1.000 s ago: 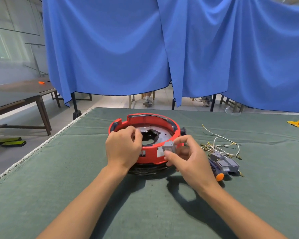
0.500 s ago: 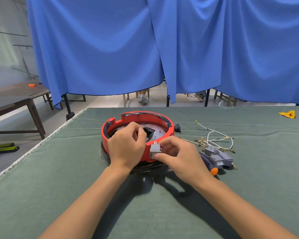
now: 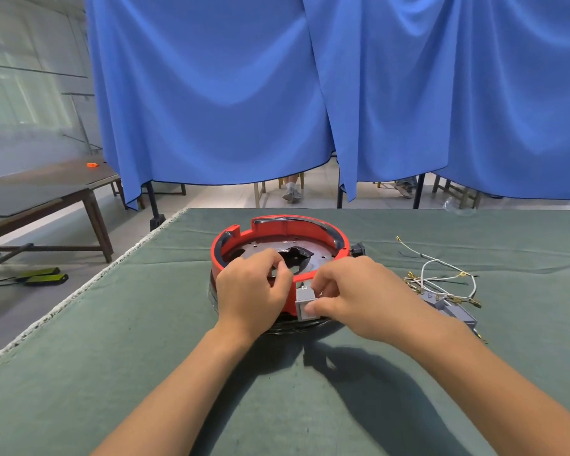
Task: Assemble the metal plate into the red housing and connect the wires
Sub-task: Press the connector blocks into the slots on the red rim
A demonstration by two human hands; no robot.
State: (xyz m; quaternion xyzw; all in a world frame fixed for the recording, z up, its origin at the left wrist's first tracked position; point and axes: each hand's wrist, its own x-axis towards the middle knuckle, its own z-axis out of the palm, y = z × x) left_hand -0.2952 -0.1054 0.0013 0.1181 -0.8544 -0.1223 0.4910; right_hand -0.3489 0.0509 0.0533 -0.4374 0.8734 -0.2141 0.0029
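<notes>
head view: left hand (image 3: 249, 296) grips red housing (image 3: 278, 232) near rim; right hand (image 3: 352, 296) fingers pinch grey switch (image 3: 303, 299) against outer wall.

Plate (image 3: 270, 250) in housing (image 3: 287, 230), mid table (image 3: 112, 340); wires (image 3: 441, 278) to its right, curtain (image 3: 211, 93) behind.

curtained workshop, felt-covered bench (image 3: 145, 340)

One red housing (image 3: 278, 236), one metal plate (image 3: 257, 250), one grey switch (image 3: 303, 302), two hands, one bundle of wires (image 3: 438, 278).
</notes>
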